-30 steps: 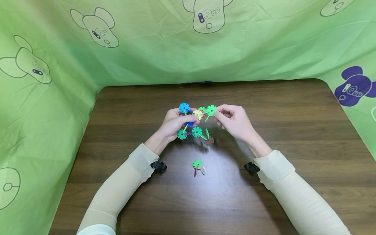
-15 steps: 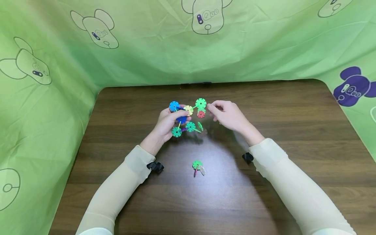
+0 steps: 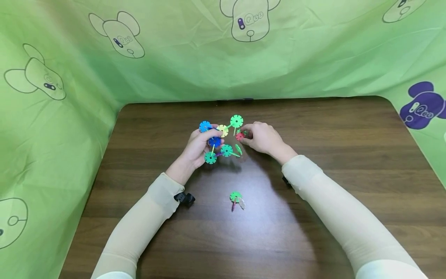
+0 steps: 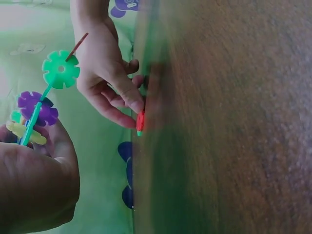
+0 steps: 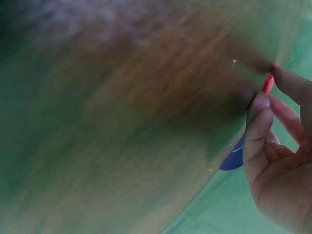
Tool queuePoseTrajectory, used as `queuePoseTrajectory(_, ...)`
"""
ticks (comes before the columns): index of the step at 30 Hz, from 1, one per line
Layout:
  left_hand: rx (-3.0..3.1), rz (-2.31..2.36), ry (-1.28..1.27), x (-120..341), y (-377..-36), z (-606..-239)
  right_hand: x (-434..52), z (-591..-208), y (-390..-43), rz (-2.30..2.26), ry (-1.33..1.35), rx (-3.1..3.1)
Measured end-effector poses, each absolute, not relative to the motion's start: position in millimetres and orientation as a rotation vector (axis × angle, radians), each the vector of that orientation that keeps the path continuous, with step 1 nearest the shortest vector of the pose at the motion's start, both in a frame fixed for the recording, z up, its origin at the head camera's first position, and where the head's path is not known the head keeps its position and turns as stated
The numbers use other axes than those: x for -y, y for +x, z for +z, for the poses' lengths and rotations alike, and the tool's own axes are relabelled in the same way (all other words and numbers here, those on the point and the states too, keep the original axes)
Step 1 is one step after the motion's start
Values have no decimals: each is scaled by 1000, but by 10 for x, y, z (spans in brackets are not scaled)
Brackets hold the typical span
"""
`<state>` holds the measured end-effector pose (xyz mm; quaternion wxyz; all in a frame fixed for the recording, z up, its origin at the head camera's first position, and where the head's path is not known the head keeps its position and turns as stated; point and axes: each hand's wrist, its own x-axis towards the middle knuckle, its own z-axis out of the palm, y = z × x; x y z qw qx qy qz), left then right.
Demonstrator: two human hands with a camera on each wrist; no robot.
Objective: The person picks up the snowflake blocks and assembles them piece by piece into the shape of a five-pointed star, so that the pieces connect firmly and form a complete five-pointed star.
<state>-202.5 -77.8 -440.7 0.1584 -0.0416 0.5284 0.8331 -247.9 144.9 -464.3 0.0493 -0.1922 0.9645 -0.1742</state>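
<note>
A linked chain of notched plastic snowflake discs is gripped in my left hand, thumb across a yellow disc. Blue discs and green discs stick out around the fingers; a bright green disc is at the chain's top right. In the left wrist view, a purple disc and a green disc rise above that hand. My right hand pinches a red disc between thumb and finger, low by the tabletop. A green bit shows beside the red disc, mostly hidden by fingers.
Nearer on the wooden table lies a small cluster: a green disc, with a pinkish-purple piece and a clear piece. A green cloth with printed bear heads hangs behind and along the sides.
My right hand let go of the bright green disc, moved away, then came down and left onto the red disc. My left hand shifted slightly left with the chain.
</note>
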Motion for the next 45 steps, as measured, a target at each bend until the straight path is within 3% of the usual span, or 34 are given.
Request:
queuePoseTrajectory(25,-1493,2357,-116,718,-2035,-4400,-1517,-4626,-2479,-819,-524,-2768)
queuePoseTrajectory(38,-1490,2401,-102,702,-2034,-4397,-1626,-4316,-2135,-1510,-346,-2500)
queuePoseTrajectory(45,-1497,2433,-102,672,-2022,-4395,-1574,-4192,-1970,-1612,-341,-2362)
